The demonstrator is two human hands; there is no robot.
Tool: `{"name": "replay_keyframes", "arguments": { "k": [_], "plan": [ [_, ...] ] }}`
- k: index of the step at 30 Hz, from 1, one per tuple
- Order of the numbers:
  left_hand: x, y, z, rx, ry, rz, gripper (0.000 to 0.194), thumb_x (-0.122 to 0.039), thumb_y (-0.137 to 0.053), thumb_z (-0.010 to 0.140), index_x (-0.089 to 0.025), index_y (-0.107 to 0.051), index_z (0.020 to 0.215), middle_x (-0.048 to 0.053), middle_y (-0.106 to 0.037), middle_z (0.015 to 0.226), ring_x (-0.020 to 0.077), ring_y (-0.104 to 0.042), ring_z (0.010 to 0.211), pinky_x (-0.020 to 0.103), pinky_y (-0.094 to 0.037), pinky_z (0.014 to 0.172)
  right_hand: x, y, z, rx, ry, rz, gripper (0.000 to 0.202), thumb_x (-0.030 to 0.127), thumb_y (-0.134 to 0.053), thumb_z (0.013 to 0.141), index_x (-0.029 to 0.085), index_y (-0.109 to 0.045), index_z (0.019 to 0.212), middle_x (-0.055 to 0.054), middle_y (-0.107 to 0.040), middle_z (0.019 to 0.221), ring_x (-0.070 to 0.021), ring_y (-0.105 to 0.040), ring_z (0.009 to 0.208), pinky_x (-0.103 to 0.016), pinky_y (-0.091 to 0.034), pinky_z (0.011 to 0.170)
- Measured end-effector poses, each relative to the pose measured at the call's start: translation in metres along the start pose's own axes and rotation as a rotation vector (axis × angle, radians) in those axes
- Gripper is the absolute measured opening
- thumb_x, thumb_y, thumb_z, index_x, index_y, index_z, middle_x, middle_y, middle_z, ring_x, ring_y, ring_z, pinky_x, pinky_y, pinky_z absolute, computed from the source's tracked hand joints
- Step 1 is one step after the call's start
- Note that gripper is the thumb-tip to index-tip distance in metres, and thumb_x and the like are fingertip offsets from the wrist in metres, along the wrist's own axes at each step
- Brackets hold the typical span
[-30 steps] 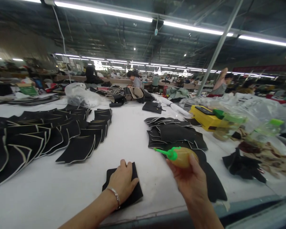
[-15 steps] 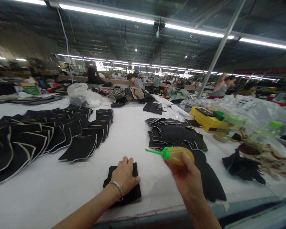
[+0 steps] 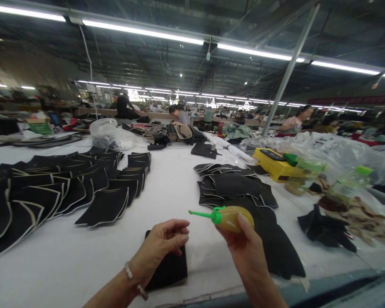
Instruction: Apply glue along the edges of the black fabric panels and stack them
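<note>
Black piece [image 3: 170, 269] flat on white table [image 3: 109, 248], no longer pressed: left hand [image 3: 155, 246] lifted above it, fingers loosely curled, nothing seen pinched; right hand [image 3: 247, 252] grips amber squeeze bottle [image 3: 231, 218].

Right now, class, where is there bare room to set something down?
Bare white tabletop shows between the fanned black pieces and the overlapping black stack, and left of the left hand. It's crowded around the yellow box.

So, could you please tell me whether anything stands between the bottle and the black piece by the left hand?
The left hand partly does: it covers the far left of the black piece, its fingers near the green nozzle. Nothing visible blocks the bottle from the piece's right side.
</note>
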State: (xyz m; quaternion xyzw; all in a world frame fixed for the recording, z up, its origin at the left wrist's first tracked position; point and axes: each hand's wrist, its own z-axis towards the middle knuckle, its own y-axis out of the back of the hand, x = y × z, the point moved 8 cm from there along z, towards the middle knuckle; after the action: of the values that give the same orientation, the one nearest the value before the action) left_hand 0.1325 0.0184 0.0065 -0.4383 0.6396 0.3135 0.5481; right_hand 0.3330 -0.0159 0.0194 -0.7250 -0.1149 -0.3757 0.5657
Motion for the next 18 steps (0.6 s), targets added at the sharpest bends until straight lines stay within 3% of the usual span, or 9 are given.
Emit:
{"name": "replay_keyframes", "arguments": {
  "k": [4, 12, 15, 18],
  "plan": [
    [-0.019, -0.003, -0.012, -0.020, -0.018, -0.075, 0.055, -0.042, -0.081, 0.058, -0.015, -0.069, 0.105, 0.007, -0.064, 0.098, 0.0118, -0.051, 0.072, 0.022, -0.042, 0.058, -0.010, -0.005, -0.004, 0.037, -0.015, -0.002, 0.032, 0.033, -0.086, 0.063, 0.015, -0.073, 0.087, -0.008, -0.075, 0.088, -0.0246, -0.071, 0.081, -0.034, -0.061, 0.070],
    [-0.027, 0.014, -0.021, -0.119, -0.097, 0.029, 0.042, -0.054, -0.074, 0.064, -0.014, -0.065, 0.076, -0.004, -0.052, 0.060, 0.0055, -0.039, 0.048, 0.019, -0.028, 0.043, -0.020, -0.007, -0.006, 0.025, -0.033, 0.008, 0.035, 0.031, -0.088, 0.059, 0.014, -0.073, 0.086, -0.008, -0.075, 0.087, -0.0242, -0.072, 0.079, -0.033, -0.062, 0.069],
    [-0.026, 0.037, -0.034, -0.187, -0.067, 0.100, 0.045, -0.059, -0.070, 0.066, -0.016, -0.059, 0.067, -0.004, -0.051, 0.055, 0.0055, -0.038, 0.044, 0.018, -0.025, 0.040, -0.013, -0.005, -0.003, 0.001, -0.034, 0.035, 0.036, 0.030, -0.089, 0.056, 0.014, -0.073, 0.084, -0.007, -0.076, 0.085, -0.0228, -0.072, 0.077, -0.032, -0.062, 0.068],
    [-0.024, 0.085, -0.060, -0.333, -0.043, 0.193, 0.048, -0.064, -0.064, 0.068, -0.017, -0.058, 0.068, -0.005, -0.049, 0.050, 0.0049, -0.032, 0.041, 0.018, -0.021, 0.038, 0.004, 0.002, 0.003, -0.069, -0.015, 0.081, 0.036, 0.025, -0.088, 0.053, 0.014, -0.072, 0.083, -0.007, -0.076, 0.083, -0.0238, -0.072, 0.074, -0.034, -0.064, 0.065]
  ]
}}
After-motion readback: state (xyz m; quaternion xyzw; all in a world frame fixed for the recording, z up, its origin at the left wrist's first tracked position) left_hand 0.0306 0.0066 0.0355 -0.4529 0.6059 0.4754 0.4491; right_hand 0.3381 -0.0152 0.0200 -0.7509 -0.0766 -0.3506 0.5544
